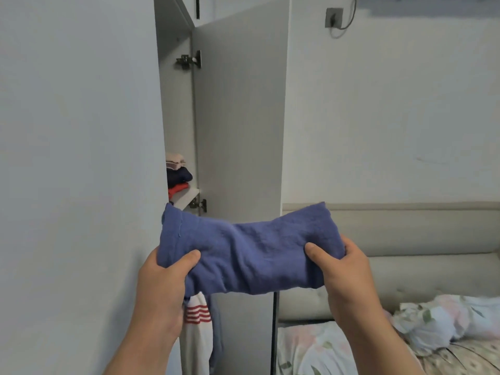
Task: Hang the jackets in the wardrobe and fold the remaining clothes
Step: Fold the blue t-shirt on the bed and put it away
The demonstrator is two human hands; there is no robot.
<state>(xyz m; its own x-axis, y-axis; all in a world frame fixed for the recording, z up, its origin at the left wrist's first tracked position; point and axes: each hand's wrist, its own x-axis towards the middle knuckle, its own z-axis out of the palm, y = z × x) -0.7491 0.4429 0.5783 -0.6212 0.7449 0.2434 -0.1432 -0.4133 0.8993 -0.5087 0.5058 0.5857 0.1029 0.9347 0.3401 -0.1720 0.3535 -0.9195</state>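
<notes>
**Both hands clamped on one folded blue cloth**

Gripping with my left hand (165, 277) and right hand (343, 269), thumbs on top and fingers curled under, I hold one blue cloth (249, 250) in the air before the open wardrobe (240, 117). It is folded into a thick, soft, slightly sagging bundle. Three folded garments (177, 175) sit stacked on the shelf (186, 197): pale, navy, red. One white striped jacket (196, 320) hangs below.

Both hands (251, 277) raised, fingers curled.

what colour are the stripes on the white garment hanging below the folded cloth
Red stripes on the white garment, clearest in the head view, low inside the wardrobe.
</notes>
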